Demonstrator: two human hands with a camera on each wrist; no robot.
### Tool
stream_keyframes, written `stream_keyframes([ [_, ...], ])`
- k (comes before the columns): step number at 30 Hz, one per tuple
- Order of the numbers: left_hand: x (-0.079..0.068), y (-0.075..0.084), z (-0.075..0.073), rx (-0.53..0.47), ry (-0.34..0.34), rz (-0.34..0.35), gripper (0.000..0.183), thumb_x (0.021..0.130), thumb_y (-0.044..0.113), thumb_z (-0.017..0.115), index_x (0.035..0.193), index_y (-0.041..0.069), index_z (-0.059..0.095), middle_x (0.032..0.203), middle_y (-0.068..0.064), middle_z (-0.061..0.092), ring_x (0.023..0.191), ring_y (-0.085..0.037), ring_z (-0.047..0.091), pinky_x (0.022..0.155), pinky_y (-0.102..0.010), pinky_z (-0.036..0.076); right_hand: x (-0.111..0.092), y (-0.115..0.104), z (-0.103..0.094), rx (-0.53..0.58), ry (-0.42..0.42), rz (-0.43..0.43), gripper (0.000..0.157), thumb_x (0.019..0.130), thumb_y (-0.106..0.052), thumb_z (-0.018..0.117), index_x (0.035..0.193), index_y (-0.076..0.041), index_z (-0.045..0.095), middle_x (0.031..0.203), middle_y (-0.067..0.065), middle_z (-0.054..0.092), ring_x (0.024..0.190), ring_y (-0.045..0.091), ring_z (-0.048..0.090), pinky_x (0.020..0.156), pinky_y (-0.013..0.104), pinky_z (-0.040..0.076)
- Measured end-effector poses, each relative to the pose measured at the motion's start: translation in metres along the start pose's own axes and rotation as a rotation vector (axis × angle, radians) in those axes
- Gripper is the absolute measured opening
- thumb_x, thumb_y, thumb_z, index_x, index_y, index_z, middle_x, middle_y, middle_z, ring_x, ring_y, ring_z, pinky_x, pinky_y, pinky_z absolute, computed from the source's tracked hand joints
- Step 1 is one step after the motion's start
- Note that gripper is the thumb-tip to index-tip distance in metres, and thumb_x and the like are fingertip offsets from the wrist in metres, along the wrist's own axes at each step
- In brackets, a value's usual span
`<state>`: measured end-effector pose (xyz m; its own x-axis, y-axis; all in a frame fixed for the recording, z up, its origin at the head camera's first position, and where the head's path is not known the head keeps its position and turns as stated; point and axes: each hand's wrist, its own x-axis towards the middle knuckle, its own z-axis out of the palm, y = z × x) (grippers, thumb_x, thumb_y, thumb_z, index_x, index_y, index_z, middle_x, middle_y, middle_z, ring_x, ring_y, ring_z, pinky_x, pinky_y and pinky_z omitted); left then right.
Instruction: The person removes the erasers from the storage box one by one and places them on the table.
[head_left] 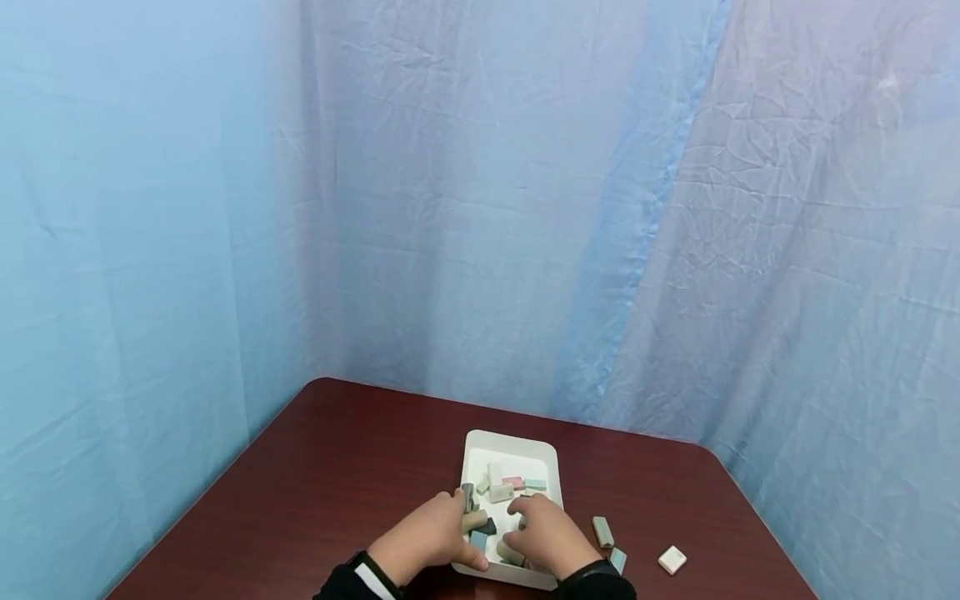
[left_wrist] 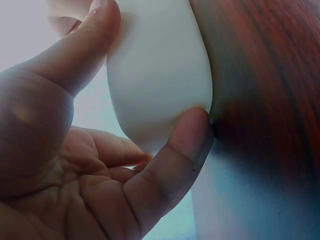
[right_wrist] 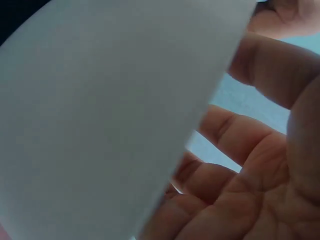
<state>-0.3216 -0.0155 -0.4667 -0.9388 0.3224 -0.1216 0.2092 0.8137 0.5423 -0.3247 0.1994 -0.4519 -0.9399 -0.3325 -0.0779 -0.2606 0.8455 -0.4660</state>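
A white rectangular tray (head_left: 515,443) holds several small blocks in muted colours, among them a beige block (head_left: 474,521), a white block (head_left: 501,493) and a pink one (head_left: 513,482). My left hand (head_left: 431,537) grips the tray's left side; in the left wrist view its thumb and a finger lie against the tray's outer wall (left_wrist: 160,60). Over the near right part of the tray, my right hand (head_left: 553,537) reaches in with bent, spread fingers among the blocks. The tray wall (right_wrist: 100,120) hides part of those fingers, and no block shows between them.
To the right of the tray, a grey-green block (head_left: 602,532), a light blue block (head_left: 618,559) and a cream square block (head_left: 672,560) lie on the dark red table (head_left: 360,467). Blue curtains (head_left: 480,208) hang behind the table and along its sides.
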Motion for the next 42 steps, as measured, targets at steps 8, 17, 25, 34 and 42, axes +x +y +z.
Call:
stream_keyframes([
  [8, 0.001, 0.0, -0.002, -0.011, -0.013, -0.008, 0.117, 0.073, 0.055, 0.095, 0.158, -0.006, 0.042, 0.152, -0.031, 0.054, 0.135, -0.041, 0.06, 0.105, -0.056, 0.054, 0.007, 0.005, 0.008, -0.098, 0.02, 0.045, 0.038, 0.089, -0.021, 0.084, 0.122, -0.004, 0.076, 0.121, 0.017, 0.073, 0.118, 0.045, 0.065, 0.1, 0.066, 0.048],
  [17, 0.0, -0.001, 0.0, -0.018, -0.001, 0.001, 0.117, 0.073, 0.054, 0.096, 0.157, -0.007, 0.043, 0.151, -0.031, 0.055, 0.134, -0.04, 0.061, 0.105, -0.055, 0.054, 0.007, 0.01, 0.013, -0.147, 0.083, 0.021, 0.02, 0.094, -0.003, 0.071, 0.113, -0.005, 0.078, 0.107, 0.013, 0.076, 0.105, 0.043, 0.069, 0.091, 0.059, 0.054],
  [25, 0.002, -0.001, 0.001, -0.011, 0.003, 0.006, 0.116, 0.073, 0.054, 0.096, 0.156, -0.006, 0.045, 0.148, -0.029, 0.057, 0.128, -0.038, 0.065, 0.102, -0.053, 0.056, 0.004, 0.009, 0.011, -0.16, 0.139, -0.01, 0.02, 0.087, 0.008, 0.069, 0.085, -0.01, 0.076, 0.082, 0.0, 0.071, 0.074, 0.018, 0.064, 0.066, 0.039, 0.055],
  [34, 0.005, -0.001, -0.001, 0.001, -0.009, -0.013, 0.117, 0.074, 0.057, 0.094, 0.159, -0.004, 0.042, 0.152, -0.027, 0.055, 0.135, -0.038, 0.061, 0.106, -0.054, 0.054, 0.006, 0.01, 0.009, -0.149, 0.104, -0.03, 0.028, 0.085, 0.006, 0.069, 0.066, -0.015, 0.07, 0.067, -0.006, 0.061, 0.06, 0.008, 0.053, 0.057, 0.029, 0.044],
  [42, -0.002, 0.001, -0.002, -0.015, -0.011, -0.003, 0.113, 0.074, 0.052, 0.096, 0.156, -0.007, 0.045, 0.148, -0.029, 0.057, 0.131, -0.041, 0.063, 0.104, -0.055, 0.055, 0.003, 0.014, 0.005, -0.113, 0.117, 0.008, 0.013, 0.09, 0.001, 0.076, 0.082, -0.01, 0.077, 0.091, 0.004, 0.06, 0.076, 0.017, 0.058, 0.067, 0.037, 0.052],
])
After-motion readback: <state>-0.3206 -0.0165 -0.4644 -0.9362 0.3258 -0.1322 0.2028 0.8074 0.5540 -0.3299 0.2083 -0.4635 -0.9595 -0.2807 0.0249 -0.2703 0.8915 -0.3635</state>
